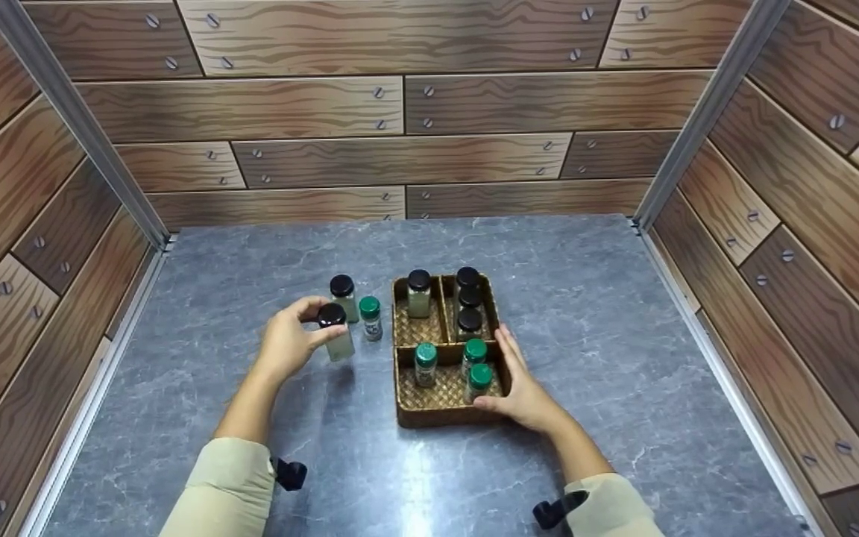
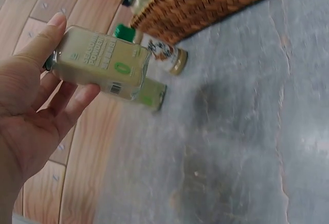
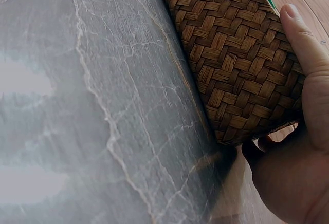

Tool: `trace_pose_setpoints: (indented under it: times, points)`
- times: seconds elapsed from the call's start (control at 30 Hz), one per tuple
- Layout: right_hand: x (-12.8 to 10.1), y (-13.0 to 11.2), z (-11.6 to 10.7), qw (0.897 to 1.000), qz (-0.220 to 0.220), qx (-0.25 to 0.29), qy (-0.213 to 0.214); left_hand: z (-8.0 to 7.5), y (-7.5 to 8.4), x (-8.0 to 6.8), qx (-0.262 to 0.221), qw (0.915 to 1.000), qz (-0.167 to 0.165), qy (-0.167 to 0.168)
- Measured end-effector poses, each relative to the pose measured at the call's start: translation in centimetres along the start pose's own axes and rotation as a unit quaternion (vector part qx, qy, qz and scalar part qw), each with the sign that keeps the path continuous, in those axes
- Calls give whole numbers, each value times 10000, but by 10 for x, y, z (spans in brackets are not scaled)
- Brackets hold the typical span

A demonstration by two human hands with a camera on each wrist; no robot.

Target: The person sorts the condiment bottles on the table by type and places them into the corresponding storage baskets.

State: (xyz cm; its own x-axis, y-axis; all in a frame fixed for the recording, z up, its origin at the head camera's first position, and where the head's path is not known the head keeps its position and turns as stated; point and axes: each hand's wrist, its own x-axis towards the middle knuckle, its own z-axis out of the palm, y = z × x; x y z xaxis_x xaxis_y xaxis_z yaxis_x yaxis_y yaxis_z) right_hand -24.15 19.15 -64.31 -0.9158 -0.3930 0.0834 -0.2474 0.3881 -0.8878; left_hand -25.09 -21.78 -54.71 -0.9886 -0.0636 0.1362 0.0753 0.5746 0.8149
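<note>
Closest in, two beige sleeves (image 1: 232,485) are seen coming in from the bottom edge, each with a small black clip at the wrist.

The right hand (image 1: 523,388) is laid against the near right corner of the basket (image 1: 429,414) – fingers mostly straight along the right wall, thumb curled round the front wall. From the right wrist view the thumb (image 3: 308,64) is seen pressed flat on the woven side, so the basket is gripped at that corner.

The basket is parked on the grey marble surface (image 1: 623,358), split into three compartments. In the near one, three green-capped jars (image 1: 474,365) are stood upright. In the far left one a single black-capped jar (image 1: 419,292) is kept; in the far right one three black-capped jars (image 1: 468,302) are lined up front to back.

Left of the basket, the left hand (image 1: 291,343) is wrapped round a jar (image 1: 335,332) with a black cap and pale powder – pinched between thumb and fingers, lifted clear of the surface and tilted. Just behind it, two more jars are left standing on the surface: a small green-capped one (image 1: 370,318) and a black-capped one (image 1: 343,297), close together.

Further back, wood-plank walls (image 1: 400,112) are seen on all three sides.
</note>
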Motion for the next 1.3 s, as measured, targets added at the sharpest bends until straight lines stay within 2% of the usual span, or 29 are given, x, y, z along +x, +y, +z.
trace_pose_setpoints:
  times: [0.33, 0.47, 0.57, 0.87, 1.3]
  points:
    - [-1, -2, 0, 10000, 45, -12, 31, 7, 36, 1, -345, 9991, -115, -218]
    - [-1, -2, 0, 10000, 48, -63, 26, 10, 46, 2, -321, 9988, -180, -333]
    - [-1, -1, 1, 10000, 39, -58, 15, 14, 52, 4, -290, 9990, -135, -325]
    - [-1, -1, 1, 10000, 86, -44, 12, 30, 65, 11, -349, 9986, 389, -47]
    - [-1, -1, 1, 10000, 69, -52, 5, 57, 78, 23, -312, 9977, 480, -355]
